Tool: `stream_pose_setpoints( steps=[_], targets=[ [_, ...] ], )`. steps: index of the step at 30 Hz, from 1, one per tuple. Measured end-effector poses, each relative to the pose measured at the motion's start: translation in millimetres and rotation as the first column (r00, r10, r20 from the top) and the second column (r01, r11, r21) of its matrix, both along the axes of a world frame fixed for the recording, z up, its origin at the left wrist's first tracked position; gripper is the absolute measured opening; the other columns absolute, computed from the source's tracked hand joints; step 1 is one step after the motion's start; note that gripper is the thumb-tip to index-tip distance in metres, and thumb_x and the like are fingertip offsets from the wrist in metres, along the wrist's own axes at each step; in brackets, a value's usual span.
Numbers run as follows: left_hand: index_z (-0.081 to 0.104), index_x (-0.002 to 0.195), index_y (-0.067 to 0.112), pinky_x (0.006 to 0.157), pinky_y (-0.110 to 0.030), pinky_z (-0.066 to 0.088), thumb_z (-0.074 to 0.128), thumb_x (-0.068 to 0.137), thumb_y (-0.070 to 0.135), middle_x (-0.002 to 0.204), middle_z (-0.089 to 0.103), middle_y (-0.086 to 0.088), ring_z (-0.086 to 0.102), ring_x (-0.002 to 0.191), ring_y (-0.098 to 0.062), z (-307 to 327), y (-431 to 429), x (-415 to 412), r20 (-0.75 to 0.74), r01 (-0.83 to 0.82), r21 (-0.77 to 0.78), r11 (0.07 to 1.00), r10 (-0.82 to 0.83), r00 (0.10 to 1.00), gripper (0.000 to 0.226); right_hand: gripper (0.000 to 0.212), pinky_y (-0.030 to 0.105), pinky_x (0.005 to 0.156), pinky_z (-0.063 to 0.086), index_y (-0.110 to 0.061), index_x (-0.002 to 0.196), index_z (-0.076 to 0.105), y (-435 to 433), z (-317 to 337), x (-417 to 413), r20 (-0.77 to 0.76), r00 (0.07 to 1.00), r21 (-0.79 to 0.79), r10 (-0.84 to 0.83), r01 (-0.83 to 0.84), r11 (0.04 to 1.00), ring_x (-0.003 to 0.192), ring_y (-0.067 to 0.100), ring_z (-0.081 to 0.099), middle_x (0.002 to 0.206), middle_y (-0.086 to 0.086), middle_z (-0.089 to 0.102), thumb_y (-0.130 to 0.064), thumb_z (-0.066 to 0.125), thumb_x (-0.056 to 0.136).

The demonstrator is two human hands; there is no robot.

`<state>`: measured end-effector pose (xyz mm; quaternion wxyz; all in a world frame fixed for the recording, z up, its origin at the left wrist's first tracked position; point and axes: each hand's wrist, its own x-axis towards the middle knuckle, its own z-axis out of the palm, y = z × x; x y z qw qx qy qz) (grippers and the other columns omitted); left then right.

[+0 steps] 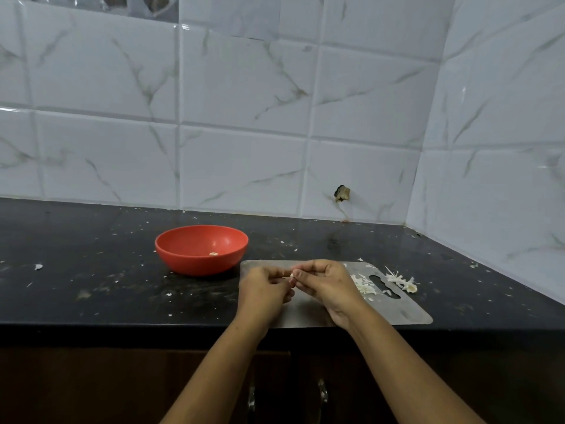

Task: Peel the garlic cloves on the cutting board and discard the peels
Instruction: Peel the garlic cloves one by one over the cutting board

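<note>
Both hands meet over the grey cutting board [394,313], which lies at the counter's front edge. My left hand [265,291] and my right hand [325,284] pinch one small garlic clove [291,275] between their fingertips. Only a pale bit of the clove shows. A heap of white garlic peels [363,286] lies on the board by its handle hole. More peels and a garlic stub [403,282] lie just past the board's right end. A red bowl [200,250] stands left of the board with one pale clove [213,254] inside.
The black counter [91,286] is flecked with small white peel bits. White marbled tiles form the back wall and the right-hand wall, which meet in a corner at the far right. Dark cabinet doors with metal handles [322,393] sit below the counter edge.
</note>
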<state>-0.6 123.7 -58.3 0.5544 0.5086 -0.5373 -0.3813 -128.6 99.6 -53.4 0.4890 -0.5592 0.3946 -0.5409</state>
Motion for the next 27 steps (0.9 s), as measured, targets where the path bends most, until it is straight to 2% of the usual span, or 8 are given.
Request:
stream_pose_setpoints(
  steps=[7, 10, 12, 15, 19, 23, 25, 27],
  targets=[
    [0.073, 0.079, 0.015, 0.068, -0.032, 0.059, 0.068, 0.086, 0.011, 0.069, 0.07, 0.0, 0.068, 0.063, -0.012, -2, 6, -6, 0.232, -0.13, -0.157, 0.979, 0.164, 0.959, 0.01, 0.011, 0.018, 0.07, 0.058, 0.002, 0.085, 0.07, 1, -1, -1, 0.003, 1.0, 0.024, -0.006, 0.006, 1.0, 0.066, 0.011, 0.067, 0.072, 0.01, 0.07, 0.008, 0.06, 0.088],
    [0.073, 0.084, 0.015, 0.071, -0.035, 0.056, 0.065, 0.089, 0.015, 0.076, 0.07, -0.002, 0.067, 0.069, -0.015, -2, 9, -7, 0.363, -0.187, -0.218, 0.958, 0.258, 0.896, 0.009, 0.012, 0.017, 0.061, 0.055, 0.0, 0.083, 0.069, 2, -3, 1, -0.128, 0.991, -0.026, -0.039, 0.036, 0.999, 0.059, 0.008, 0.064, 0.069, 0.007, 0.07, 0.005, 0.06, 0.09],
    [0.073, 0.092, 0.014, 0.074, -0.03, 0.052, 0.058, 0.092, 0.013, 0.087, 0.071, -0.005, 0.066, 0.08, -0.018, 0, 13, -7, 0.441, -0.208, -0.246, 0.947, 0.3, 0.846, 0.014, 0.015, 0.017, 0.059, 0.053, -0.003, 0.082, 0.068, 3, -5, 1, -0.235, 0.97, -0.074, -0.069, 0.053, 0.996, 0.056, 0.007, 0.063, 0.067, 0.005, 0.069, 0.003, 0.059, 0.092],
    [0.069, 0.109, 0.017, 0.068, -0.02, 0.037, 0.049, 0.098, 0.017, 0.105, 0.068, -0.003, 0.061, 0.096, -0.017, 1, 18, -9, 0.539, -0.229, -0.287, 0.93, 0.355, 0.764, 0.022, 0.014, 0.023, 0.063, 0.057, -0.007, 0.081, 0.068, 2, -6, 1, -0.424, 0.886, -0.174, -0.186, 0.121, 0.977, 0.055, 0.006, 0.062, 0.069, 0.006, 0.069, -0.002, 0.06, 0.091],
    [0.066, 0.115, 0.02, 0.071, -0.02, 0.035, 0.044, 0.1, 0.021, 0.111, 0.066, -0.001, 0.059, 0.102, -0.017, 1, 20, -11, 0.618, -0.226, -0.297, 0.928, 0.367, 0.695, 0.026, 0.012, 0.023, 0.059, 0.051, -0.011, 0.079, 0.07, 2, -7, 3, -0.57, 0.77, -0.303, -0.286, 0.127, 0.945, 0.052, 0.003, 0.059, 0.066, 0.004, 0.069, -0.01, 0.061, 0.087],
    [0.072, 0.094, 0.014, 0.077, -0.03, 0.05, 0.051, 0.094, 0.014, 0.093, 0.071, -0.005, 0.066, 0.085, -0.02, 1, 11, -5, 0.534, -0.203, -0.205, 0.957, 0.283, 0.797, 0.022, 0.012, 0.01, 0.052, 0.04, -0.007, 0.081, 0.071, 4, -6, 3, -0.61, 0.725, -0.392, -0.321, 0.077, 0.917, 0.051, -0.004, 0.054, 0.061, -0.01, 0.061, -0.008, 0.061, 0.087],
    [0.072, 0.081, 0.016, 0.075, -0.034, 0.056, 0.056, 0.091, 0.012, 0.08, 0.072, -0.001, 0.069, 0.072, -0.016, -1, 2, 1, 0.441, -0.157, -0.134, 0.978, 0.201, 0.875, 0.019, 0.012, 0.011, 0.053, 0.04, -0.007, 0.08, 0.071, 5, -6, 3, -0.613, 0.72, -0.407, -0.326, 0.065, 0.911, 0.053, -0.002, 0.054, 0.063, -0.008, 0.063, -0.007, 0.06, 0.087],
    [0.072, 0.077, 0.016, 0.07, -0.031, 0.058, 0.059, 0.091, 0.012, 0.072, 0.071, 0.003, 0.069, 0.064, -0.01, -2, -2, 5, 0.348, -0.101, -0.067, 0.993, 0.118, 0.93, 0.019, 0.015, 0.017, 0.055, 0.044, -0.013, 0.075, 0.068, 5, -6, 2, -0.604, 0.732, -0.394, -0.315, 0.069, 0.917, 0.053, 0.001, 0.054, 0.063, -0.003, 0.064, -0.006, 0.059, 0.085]
  ],
)
